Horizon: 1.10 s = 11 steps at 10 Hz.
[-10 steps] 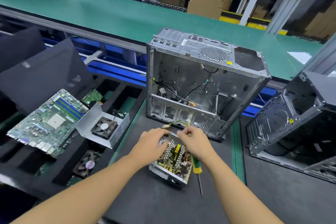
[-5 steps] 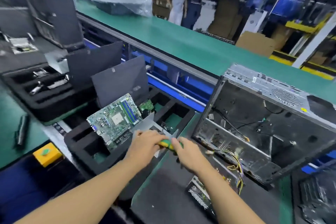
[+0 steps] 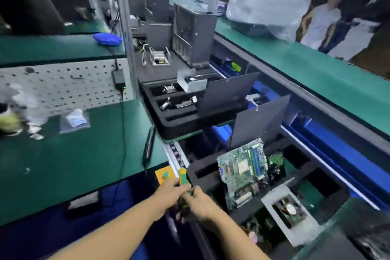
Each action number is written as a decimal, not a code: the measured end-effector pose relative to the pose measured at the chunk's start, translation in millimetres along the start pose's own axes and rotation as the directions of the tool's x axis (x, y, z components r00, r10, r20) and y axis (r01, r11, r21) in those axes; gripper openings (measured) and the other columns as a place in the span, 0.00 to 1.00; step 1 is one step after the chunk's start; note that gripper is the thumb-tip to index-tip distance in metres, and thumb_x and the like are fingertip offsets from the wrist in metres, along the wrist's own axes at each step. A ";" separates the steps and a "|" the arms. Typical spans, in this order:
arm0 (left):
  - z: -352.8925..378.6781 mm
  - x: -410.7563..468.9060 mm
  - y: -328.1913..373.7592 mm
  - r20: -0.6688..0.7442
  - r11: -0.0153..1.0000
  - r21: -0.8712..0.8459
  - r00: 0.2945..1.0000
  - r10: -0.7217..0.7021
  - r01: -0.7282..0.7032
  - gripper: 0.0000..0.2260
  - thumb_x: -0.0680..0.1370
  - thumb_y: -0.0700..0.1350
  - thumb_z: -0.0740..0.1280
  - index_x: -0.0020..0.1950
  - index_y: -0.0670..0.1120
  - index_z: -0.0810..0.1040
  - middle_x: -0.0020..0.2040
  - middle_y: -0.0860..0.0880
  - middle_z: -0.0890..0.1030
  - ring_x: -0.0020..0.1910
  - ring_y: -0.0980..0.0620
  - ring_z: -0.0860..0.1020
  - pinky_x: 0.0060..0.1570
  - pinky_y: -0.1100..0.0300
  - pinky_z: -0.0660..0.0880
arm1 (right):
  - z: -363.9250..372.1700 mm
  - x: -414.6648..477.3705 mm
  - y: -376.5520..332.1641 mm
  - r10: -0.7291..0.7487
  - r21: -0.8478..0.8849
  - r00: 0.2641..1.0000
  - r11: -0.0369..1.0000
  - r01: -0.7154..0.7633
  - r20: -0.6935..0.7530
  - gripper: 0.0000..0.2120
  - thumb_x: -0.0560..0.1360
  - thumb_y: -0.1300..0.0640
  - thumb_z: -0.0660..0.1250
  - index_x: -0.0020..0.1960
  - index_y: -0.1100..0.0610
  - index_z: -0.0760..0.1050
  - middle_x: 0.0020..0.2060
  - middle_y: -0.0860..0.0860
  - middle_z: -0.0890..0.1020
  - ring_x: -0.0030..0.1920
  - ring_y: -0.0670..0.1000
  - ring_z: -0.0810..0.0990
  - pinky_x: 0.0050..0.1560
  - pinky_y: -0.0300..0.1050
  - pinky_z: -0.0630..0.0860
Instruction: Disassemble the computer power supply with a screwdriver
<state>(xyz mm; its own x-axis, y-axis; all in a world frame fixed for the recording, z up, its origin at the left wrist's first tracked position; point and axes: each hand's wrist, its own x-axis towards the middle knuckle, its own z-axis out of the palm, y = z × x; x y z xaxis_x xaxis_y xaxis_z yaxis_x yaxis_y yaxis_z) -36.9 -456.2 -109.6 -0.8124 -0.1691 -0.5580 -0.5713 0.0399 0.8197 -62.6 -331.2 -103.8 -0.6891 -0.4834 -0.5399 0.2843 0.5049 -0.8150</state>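
A screwdriver (image 3: 183,176) with a yellow and green handle sits between both my hands at the lower middle of the view, its handle pointing up. My left hand (image 3: 168,193) is closed around the handle. My right hand (image 3: 198,205) grips the lower, darker part of the screwdriver. The view is blurred, so the tip is not clear. The power supply I was working on is out of view. Its metal cover with a fan (image 3: 289,210) lies in the black foam tray (image 3: 202,172) to the right of my hands.
A motherboard (image 3: 242,167) leans in the foam tray. A second foam tray (image 3: 179,124) with metal parts lies further back, then an open grey computer case (image 3: 192,34). On the green bench (image 3: 73,160) at left lie a black electric screwdriver (image 3: 149,145) and a cable. A person stands at far right.
My view has swung left, away from the open case and power supply. Both hands left the power supply, picked up the screwdriver and carried it left over the tray's edge.
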 end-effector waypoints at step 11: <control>-205.0 203.0 -58.3 -0.402 0.991 0.096 0.914 -0.044 0.090 0.21 0.80 0.35 0.59 0.72 0.47 0.74 0.69 0.46 0.76 0.67 0.47 0.74 0.67 0.58 0.68 | 126.4 237.9 -57.8 0.108 -0.122 0.984 0.988 -0.091 0.141 0.43 0.69 0.49 0.65 0.78 0.37 0.48 0.71 0.50 0.72 0.67 0.52 0.73 0.64 0.42 0.70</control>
